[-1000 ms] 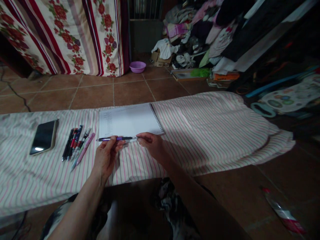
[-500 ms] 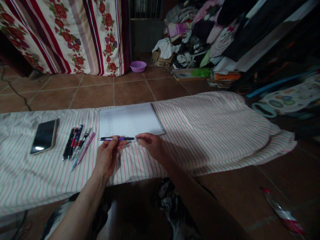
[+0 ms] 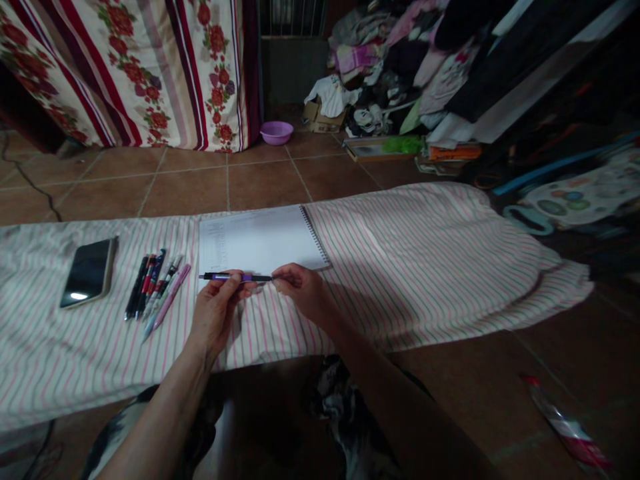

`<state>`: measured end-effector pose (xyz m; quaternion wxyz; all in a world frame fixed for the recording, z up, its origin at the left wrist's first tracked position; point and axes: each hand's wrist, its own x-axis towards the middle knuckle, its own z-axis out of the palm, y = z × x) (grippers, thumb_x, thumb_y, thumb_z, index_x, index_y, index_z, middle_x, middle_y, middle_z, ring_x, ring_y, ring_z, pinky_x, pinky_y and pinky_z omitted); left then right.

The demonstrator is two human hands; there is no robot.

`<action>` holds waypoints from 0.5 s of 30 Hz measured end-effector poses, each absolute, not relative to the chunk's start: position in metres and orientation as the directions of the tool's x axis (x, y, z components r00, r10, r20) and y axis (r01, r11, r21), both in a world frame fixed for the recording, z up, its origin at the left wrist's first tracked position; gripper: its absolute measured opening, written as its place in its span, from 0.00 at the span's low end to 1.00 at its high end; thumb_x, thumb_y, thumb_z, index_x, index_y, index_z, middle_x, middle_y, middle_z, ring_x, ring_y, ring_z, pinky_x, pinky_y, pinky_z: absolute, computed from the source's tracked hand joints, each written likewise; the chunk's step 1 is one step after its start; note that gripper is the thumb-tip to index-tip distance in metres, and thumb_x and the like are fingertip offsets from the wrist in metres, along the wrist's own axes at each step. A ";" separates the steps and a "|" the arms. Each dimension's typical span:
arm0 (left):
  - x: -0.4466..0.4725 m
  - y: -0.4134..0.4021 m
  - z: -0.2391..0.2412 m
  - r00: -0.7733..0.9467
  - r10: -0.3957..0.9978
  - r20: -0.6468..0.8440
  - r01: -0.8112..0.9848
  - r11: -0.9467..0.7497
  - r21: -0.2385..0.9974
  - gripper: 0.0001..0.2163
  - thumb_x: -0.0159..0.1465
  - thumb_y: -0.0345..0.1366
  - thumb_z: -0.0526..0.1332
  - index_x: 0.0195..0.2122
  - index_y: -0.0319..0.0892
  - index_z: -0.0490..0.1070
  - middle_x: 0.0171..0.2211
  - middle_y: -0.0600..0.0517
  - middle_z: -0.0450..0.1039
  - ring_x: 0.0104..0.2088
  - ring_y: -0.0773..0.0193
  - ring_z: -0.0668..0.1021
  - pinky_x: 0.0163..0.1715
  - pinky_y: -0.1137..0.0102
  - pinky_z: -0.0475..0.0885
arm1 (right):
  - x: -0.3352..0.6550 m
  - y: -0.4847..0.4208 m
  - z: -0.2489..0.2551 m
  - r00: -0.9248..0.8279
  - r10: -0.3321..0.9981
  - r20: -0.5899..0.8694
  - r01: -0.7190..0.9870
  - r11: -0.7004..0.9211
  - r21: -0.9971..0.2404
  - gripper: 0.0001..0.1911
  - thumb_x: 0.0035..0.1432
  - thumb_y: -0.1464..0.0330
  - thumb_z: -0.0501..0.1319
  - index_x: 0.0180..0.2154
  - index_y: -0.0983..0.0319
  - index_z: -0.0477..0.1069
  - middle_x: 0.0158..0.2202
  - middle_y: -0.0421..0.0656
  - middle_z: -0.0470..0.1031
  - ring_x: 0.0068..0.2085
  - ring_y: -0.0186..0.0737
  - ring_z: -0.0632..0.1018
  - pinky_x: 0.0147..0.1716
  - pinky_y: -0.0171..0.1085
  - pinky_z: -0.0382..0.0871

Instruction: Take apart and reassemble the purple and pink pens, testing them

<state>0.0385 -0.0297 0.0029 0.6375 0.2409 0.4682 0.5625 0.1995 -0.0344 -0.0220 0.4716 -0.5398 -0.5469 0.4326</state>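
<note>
A dark pen with a purple band [image 3: 256,278] lies level across both hands, in front of the spiral notebook's near edge. My left hand [image 3: 220,300] is closed around its barrel, thumb on top. At the pen's right end, my right hand [image 3: 300,285] pinches the tip between thumb and fingertips, which hide the very end. The spiral notebook [image 3: 260,237] lies open at a white page, with faint lines of writing along its left side and the coil on the right. Left of my hands several pens [image 3: 155,287] lie side by side on the striped cloth [image 3: 400,267].
A dark-screened phone [image 3: 90,270] rests at the left on the cloth. Beyond, on the tiled floor, are a purple basin [image 3: 277,133], a floral curtain [image 3: 165,73] and piled clothes [image 3: 380,73]. A bottle with a red cap [image 3: 565,423] lies on the floor at lower right.
The pen has shifted slightly to the right in my left hand. My right fingertips now sit closer against its dark front end, where a lighter tip showed before.
</note>
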 end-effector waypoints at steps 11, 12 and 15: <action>0.039 -0.030 0.004 -0.054 0.939 -0.341 -0.474 0.276 0.836 0.06 0.49 0.25 0.66 0.29 0.34 0.73 0.27 0.48 0.76 0.26 0.67 0.79 0.26 0.78 0.74 | 0.197 -0.035 -0.023 0.030 0.999 0.023 0.125 0.019 -0.992 0.07 0.47 0.70 0.59 0.31 0.61 0.72 0.24 0.37 0.74 0.26 0.32 0.74 0.28 0.32 0.65; 0.039 -0.030 0.004 -0.053 0.939 -0.340 -0.473 0.276 0.837 0.06 0.49 0.24 0.65 0.29 0.34 0.73 0.27 0.48 0.76 0.26 0.67 0.79 0.26 0.78 0.74 | 0.197 -0.035 -0.023 0.028 0.999 0.020 0.121 0.016 -0.993 0.07 0.47 0.70 0.59 0.32 0.61 0.72 0.25 0.37 0.74 0.27 0.32 0.74 0.28 0.32 0.66; 0.039 -0.031 0.006 -0.050 0.937 -0.347 -0.475 0.283 0.833 0.06 0.50 0.24 0.65 0.29 0.34 0.73 0.28 0.48 0.77 0.26 0.67 0.79 0.27 0.78 0.74 | 0.197 -0.035 -0.022 0.036 0.999 0.012 0.116 0.008 -0.993 0.07 0.47 0.70 0.59 0.32 0.61 0.72 0.26 0.38 0.75 0.29 0.33 0.75 0.30 0.32 0.67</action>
